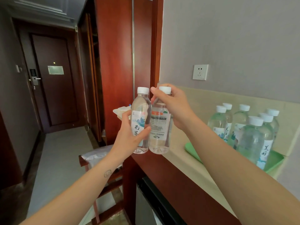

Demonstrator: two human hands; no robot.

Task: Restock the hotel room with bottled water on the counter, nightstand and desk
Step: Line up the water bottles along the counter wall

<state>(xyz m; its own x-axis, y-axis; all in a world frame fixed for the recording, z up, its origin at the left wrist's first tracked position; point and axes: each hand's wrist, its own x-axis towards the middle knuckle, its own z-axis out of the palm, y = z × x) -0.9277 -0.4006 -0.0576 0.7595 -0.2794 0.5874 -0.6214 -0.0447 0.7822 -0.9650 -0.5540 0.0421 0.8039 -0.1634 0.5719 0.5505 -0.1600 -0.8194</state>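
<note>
While both arms reach up into the middle of the frame, head view: two water bottles are held side by side, upright, their bodies touching.
Left hand (129, 137): grips the left bottle (140, 120) round its lower half, fingers curled behind it and the thumb laid across the front of the label; the white cap is on.
Right hand (175, 109): holds the right bottle (159, 127) at the neck, just under its white cap, fingers clamped on it from above; the printed back of the label faces the camera.
Where the pair is: at the left end of the tabletop (183, 159), close to the red-brown wooden panel (116, 62); I cannot tell whether the right bottle's base touches the tabletop edge.
Stock bottles (250, 140): six more capped bottles stand upright and close together at the right of the frame, on the green tray (193, 151).
Green tray: lies on the tabletop against the beige backsplash, apart from the held pair.
Wall socket (200, 72): white, on the grey wall, above the tabletop.
Dark appliance (154, 200): under the tabletop, lower centre.
Wooden rack (97, 155): behind the left forearm, with white plastic lying on top.
Door (53, 95): dark, closed, with a handle lock, at the upper left, at the end of the corridor.
</note>
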